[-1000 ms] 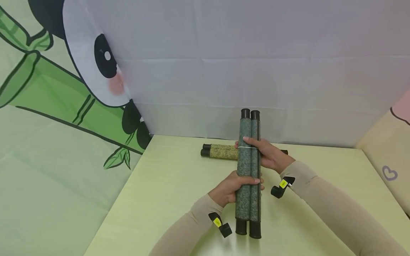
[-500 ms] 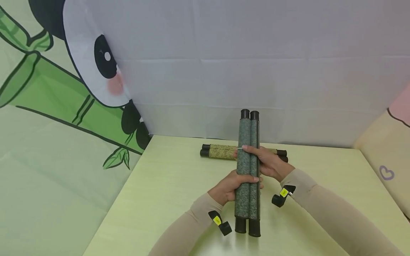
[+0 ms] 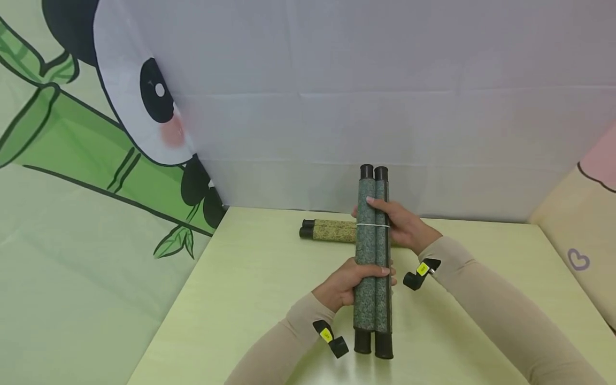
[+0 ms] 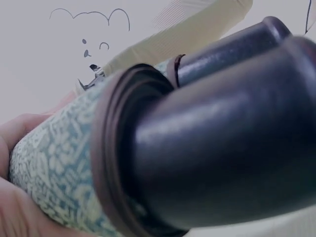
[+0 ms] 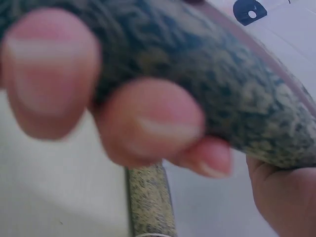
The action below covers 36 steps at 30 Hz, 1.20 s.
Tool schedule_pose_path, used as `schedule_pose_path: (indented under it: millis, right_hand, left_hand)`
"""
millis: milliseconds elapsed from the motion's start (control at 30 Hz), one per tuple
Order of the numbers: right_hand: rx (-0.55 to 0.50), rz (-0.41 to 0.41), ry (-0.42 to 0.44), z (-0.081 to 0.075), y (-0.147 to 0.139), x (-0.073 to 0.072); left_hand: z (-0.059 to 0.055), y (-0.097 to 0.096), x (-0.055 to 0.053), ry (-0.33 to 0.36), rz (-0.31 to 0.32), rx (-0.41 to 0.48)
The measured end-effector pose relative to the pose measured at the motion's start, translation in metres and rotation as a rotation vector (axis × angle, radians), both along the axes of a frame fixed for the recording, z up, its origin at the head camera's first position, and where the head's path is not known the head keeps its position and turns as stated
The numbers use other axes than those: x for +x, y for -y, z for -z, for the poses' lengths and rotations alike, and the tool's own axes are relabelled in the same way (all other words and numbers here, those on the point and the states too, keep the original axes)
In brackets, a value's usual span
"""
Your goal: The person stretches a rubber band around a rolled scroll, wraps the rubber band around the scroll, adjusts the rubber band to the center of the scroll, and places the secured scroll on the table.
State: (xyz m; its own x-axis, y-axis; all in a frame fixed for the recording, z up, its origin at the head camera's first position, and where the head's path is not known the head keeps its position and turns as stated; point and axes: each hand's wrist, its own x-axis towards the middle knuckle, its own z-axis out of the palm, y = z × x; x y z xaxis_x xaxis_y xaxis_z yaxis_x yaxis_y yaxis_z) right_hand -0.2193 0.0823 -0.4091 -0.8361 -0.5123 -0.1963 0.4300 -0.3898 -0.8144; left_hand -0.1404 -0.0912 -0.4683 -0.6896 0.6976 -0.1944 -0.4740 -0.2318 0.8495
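A blue-green patterned scroll [image 3: 365,248], rolled in from both ends into two parallel rolls with black end knobs [image 3: 383,345], is held upright in the head view. My left hand [image 3: 350,279] grips its lower half, the thumb laid across both rolls. Higher up, my right hand [image 3: 403,223] holds it from the right side, thumb on the front. Just below that thumb a thin white band [image 3: 372,225] circles the two rolls. The left wrist view has the lower knobs [image 4: 222,133] up close. In the right wrist view, blurred fingertips [image 5: 158,116] curl round the scroll's underside.
Behind the held scroll, a yellow patterned scroll [image 3: 334,231] with black knobs lies crosswise on the pale table [image 3: 250,299], its right part covered by the right hand. A white cloth wall [image 3: 298,123] rises at the table's back edge. Printed cloths hang left and right.
My right hand slid slightly down the scroll to the band, then back up, so its thumb is now above the band. The left hand keeps its grip.
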Motion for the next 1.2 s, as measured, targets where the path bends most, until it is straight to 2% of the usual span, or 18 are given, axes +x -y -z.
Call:
schedule_pose_path:
  millis: [300,600,700,867,1000,1200]
  right_hand:
    - [0.038,0.006,-0.049,0.011,0.008,0.013]
    - [-0.011,-0.04,-0.003,0.019,0.006,0.027]
    - [-0.007,-0.056,-0.013,0.022,0.005,0.03]
    - [0.062,-0.096,-0.044,0.022,0.007,0.033]
    - [0.086,-0.089,-0.05,0.02,0.007,0.034]
    - [0.065,-0.071,-0.03,0.016,0.007,0.03]
  left_hand:
    - [-0.005,0.003,-0.002,0.031,0.001,0.004]
    - [-0.002,0.005,-0.002,0.025,0.006,0.005]
    - [-0.001,0.005,-0.002,0.022,0.013,0.016]
    - [-0.001,0.006,-0.004,-0.001,0.005,0.042]
    - [-0.002,0.005,-0.005,-0.015,0.001,0.053]
    - [-0.001,0.009,-0.001,0.027,0.004,0.076]
